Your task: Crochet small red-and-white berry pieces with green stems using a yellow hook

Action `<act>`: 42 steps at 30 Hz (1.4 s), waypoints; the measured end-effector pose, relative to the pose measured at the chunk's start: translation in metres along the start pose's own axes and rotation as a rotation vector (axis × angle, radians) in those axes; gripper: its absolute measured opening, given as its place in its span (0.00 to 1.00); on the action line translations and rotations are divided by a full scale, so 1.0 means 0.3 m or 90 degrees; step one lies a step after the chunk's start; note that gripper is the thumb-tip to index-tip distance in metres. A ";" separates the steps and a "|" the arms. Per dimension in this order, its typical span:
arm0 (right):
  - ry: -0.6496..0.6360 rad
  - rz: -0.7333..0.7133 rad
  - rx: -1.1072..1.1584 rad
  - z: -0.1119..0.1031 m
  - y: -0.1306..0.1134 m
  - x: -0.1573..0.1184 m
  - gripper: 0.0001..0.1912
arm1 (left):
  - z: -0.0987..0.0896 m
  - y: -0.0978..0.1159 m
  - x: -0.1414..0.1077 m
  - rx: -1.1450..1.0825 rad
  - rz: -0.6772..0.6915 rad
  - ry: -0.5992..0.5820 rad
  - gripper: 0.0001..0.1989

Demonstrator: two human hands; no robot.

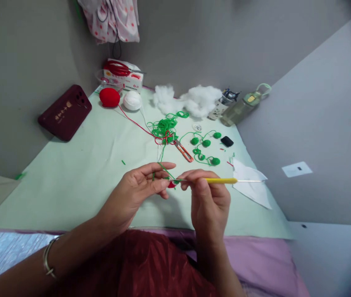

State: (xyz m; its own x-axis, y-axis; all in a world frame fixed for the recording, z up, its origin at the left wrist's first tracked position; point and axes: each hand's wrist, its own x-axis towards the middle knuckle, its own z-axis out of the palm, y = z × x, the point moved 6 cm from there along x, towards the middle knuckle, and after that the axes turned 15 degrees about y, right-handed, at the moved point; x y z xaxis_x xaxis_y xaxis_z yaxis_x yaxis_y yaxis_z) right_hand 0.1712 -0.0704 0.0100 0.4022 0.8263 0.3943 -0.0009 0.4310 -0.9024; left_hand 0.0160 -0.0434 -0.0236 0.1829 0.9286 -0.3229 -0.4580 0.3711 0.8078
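Observation:
Between the thumb and fingers of my left hand (146, 181) is a small red and green crocheted piece (172, 184), with green yarn running over the raised fingers. My right hand (208, 196) is closed around a crochet hook (221, 180) with a yellow handle. The hook's thin metal end meets the piece, and its other end points right. Green yarn leads from my left hand up to a loose green tangle (164, 126) on the table, where red and white strands also lie.
Orange snips (184, 151) and several green crocheted balls (206, 143) lie beyond my hands. Farther back are a red yarn ball (109, 97), a white yarn ball (132, 100), white stuffing (200, 101) and a bottle (240, 109). A phone (67, 113) is at left, white cloth (251, 183) at right.

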 end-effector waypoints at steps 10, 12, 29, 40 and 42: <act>-0.065 -0.302 -0.208 0.029 -0.100 -0.059 0.13 | -0.009 0.019 -0.008 0.043 0.072 0.050 0.13; -0.089 -0.353 -0.248 0.041 -0.106 -0.071 0.13 | -0.011 0.021 -0.009 0.059 0.095 0.074 0.14; -0.015 -0.317 -0.161 0.031 -0.039 -0.062 0.12 | -0.023 0.031 -0.011 0.105 0.139 0.145 0.18; -0.008 -0.389 -0.242 0.054 -0.059 -0.079 0.13 | -0.025 0.061 -0.012 0.102 0.156 0.144 0.15; -0.006 -0.428 -0.287 0.058 -0.051 -0.090 0.15 | -0.021 0.050 -0.011 0.058 0.126 0.126 0.17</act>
State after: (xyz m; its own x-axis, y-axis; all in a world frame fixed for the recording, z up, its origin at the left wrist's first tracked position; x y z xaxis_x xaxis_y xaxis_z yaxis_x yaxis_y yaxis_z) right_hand 0.1444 -0.0928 0.0161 0.1769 0.4464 0.8772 0.6084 0.6510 -0.4539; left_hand 0.0030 -0.0408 -0.0136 -0.0791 0.9684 -0.2367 -0.3865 0.1891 0.9027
